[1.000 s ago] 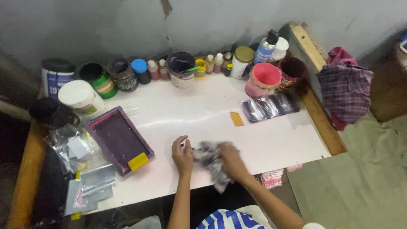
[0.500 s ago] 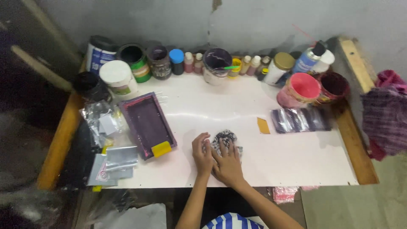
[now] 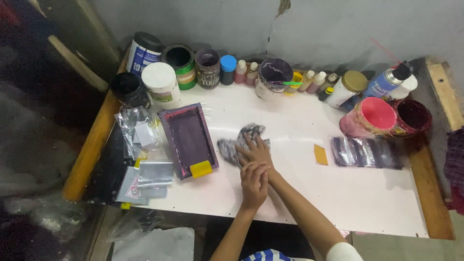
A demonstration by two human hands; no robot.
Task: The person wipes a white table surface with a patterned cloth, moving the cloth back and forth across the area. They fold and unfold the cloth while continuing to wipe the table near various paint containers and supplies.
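My right hand (image 3: pixel 256 151) presses flat on a crumpled grey patterned rag (image 3: pixel 237 141) lying on the white tabletop (image 3: pixel 338 203). My left hand (image 3: pixel 253 182) rests just behind it, its fingers lying over the back of my right wrist, and holds nothing. The rag sits right beside a purple-stained rectangular frame (image 3: pixel 186 137) with a small yellow scraper (image 3: pixel 200 169) at its near end. Part of the rag is hidden under my right fingers.
Paint jars, small bottles and a blue spray can (image 3: pixel 386 83) line the back wall. At the right stand a pink tub (image 3: pixel 371 116) and a dark red pot (image 3: pixel 412 116), with shiny plastic packets (image 3: pixel 365 152) and a yellow card (image 3: pixel 320 154) before them. Plastic bags (image 3: pixel 140 130) lie at left.
Both hands and the rag have moved away from the table's front edge, farther in and toward the purple frame. My left hand has come onto my right wrist.
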